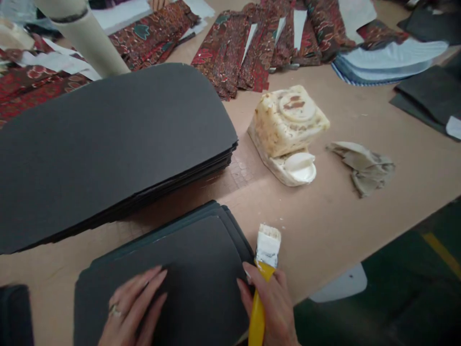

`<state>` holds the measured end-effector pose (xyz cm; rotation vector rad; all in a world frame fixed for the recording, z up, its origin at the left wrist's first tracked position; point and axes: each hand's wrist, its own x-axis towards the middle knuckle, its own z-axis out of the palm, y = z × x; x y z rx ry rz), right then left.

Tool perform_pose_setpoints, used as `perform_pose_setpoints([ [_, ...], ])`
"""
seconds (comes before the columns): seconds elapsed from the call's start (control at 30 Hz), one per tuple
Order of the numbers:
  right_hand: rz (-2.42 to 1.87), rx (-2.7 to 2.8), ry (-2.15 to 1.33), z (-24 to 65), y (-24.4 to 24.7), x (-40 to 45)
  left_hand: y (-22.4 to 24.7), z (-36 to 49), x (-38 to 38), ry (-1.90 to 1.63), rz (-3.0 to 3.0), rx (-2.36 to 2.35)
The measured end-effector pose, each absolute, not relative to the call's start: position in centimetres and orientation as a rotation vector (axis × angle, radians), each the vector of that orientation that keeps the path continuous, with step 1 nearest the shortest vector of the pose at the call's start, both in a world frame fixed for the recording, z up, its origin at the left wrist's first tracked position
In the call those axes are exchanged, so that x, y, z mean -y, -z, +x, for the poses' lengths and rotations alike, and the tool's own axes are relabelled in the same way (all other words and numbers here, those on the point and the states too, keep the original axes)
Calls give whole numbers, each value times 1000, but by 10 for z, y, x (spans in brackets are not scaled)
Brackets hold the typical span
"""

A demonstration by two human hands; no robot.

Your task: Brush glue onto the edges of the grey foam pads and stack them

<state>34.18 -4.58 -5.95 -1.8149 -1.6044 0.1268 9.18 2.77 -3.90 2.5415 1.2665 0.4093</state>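
My right hand [272,300] is closed around a paintbrush [258,307] with a yellow handle, its bristles coated in white and pointing away from me. The thumb and a finger of that hand also meet the right edge of a small stack of dark grey boards [194,269]. On top of this stack rests my left hand [135,307], fingers stretched out and a ring on one of them. Beyond the brush stands a glue-crusted, cream-coloured plastic container [288,122] with white paste in its front opening [300,166].
A taller stack of dark boards [118,139] lies at the left, by a pale post [93,43]. Patterned red-brown fabric pieces [252,48] line the back. At the right are a crumpled rag [367,166], folded blue cloth [389,60] and the table edge [382,250].
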Motion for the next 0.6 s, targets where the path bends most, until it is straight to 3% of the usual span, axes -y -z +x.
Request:
perform_pose_setpoints([
  [0.17,-1836,1494,-126,336,70,50,53,148,-89,-481,2579,-1322],
  [0.6,-1896,1461,-205,336,70,45,61,151,-88,-456,2549,-1393],
])
